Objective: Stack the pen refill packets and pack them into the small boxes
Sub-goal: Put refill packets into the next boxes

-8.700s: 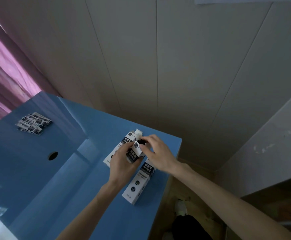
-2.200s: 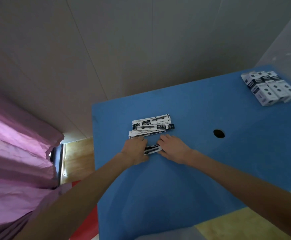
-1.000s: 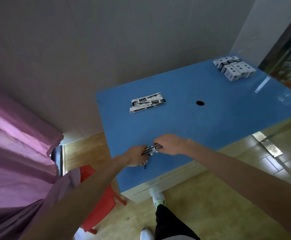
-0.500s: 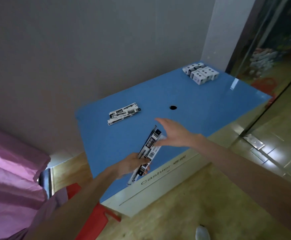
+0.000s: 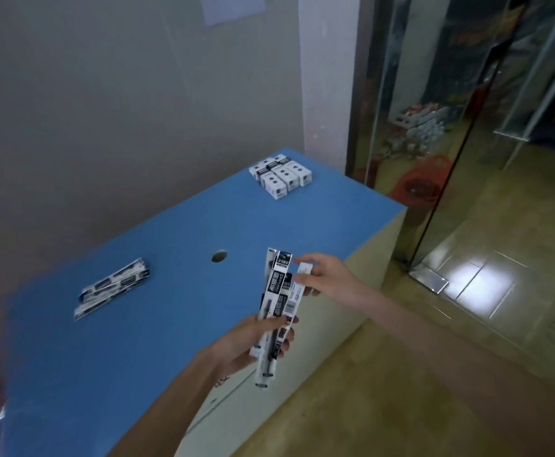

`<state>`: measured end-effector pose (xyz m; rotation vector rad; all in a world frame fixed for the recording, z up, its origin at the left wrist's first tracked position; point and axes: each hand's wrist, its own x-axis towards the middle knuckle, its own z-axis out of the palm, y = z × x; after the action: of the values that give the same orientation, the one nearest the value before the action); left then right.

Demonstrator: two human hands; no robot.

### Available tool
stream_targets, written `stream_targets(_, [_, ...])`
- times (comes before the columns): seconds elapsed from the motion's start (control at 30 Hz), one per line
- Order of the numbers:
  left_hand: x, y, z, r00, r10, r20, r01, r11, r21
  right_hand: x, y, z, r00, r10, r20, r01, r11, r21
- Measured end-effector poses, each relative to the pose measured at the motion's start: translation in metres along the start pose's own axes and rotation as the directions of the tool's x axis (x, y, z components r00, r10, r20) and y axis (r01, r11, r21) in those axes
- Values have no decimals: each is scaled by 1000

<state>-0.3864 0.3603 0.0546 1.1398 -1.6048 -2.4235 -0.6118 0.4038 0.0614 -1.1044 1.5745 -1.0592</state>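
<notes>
Head view shows a bundle of packets (image 5: 277, 301) held upright in the air, over the near edge of the desk (image 5: 177, 245). The left hand (image 5: 246, 344) grips the bundle low down, thumb across the front and fingers curled behind. The right hand (image 5: 322, 275) meets its upper part, thumb and fingers lightly closing on the top right corner, as if squaring the edges.

These packets look light, thin and long, each a flat printed sleeve, apparently glossy film, with a slim refill inside. Such film is likely slippery, so loose ones could slide out of a weak hold. They probably bend along their length. A firm pinch across the middle of the flat faces, with the other hand tapping the ends level, seems the safest hold.

A second pile (image 5: 111, 288) lies fanned on the desk to the left, well apart from the hands. Boxes (image 5: 281, 175) sit packed together at the far corner, small white cartons with dark print, stiff-edged and rectangular. A round hole (image 5: 219, 256) pierces the smooth blue top between the pile and the boxes. Glass doors (image 5: 467, 127) stand to the right, above a glossy tiled floor (image 5: 401, 374).
</notes>
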Motion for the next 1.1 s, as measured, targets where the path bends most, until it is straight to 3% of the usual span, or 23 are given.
stream_targets(0.13, [47, 34, 45, 999, 5, 35, -4, 999, -38, 1, 10, -68, 997, 9, -83, -5, 999, 46])
stream_targets(0.33, [120, 81, 82, 999, 42, 21, -45, 980, 192, 23, 21, -145, 985, 9, -173, -9, 1000, 0])
stream_targets(0.5, [194, 118, 83, 994, 112, 0, -104, 922, 374, 64, 28, -198, 975, 117, -187, -79, 977, 197])
stream_targets(0.73, [305, 190, 102, 981, 151, 124, -192, 854, 483, 125, 41, -310, 970, 188, -154, -145, 957, 251])
stream_targets(0.9, [375, 246, 117, 966, 162, 202, -247, 812, 529, 180, 25, -401, 931, 146, -334, -42, 953, 300])
stream_targets(1.1, [428, 286, 129, 952, 134, 275, -281, 738, 613, 237, 19, -463, 983, 140, -117, -93, 936, 339])
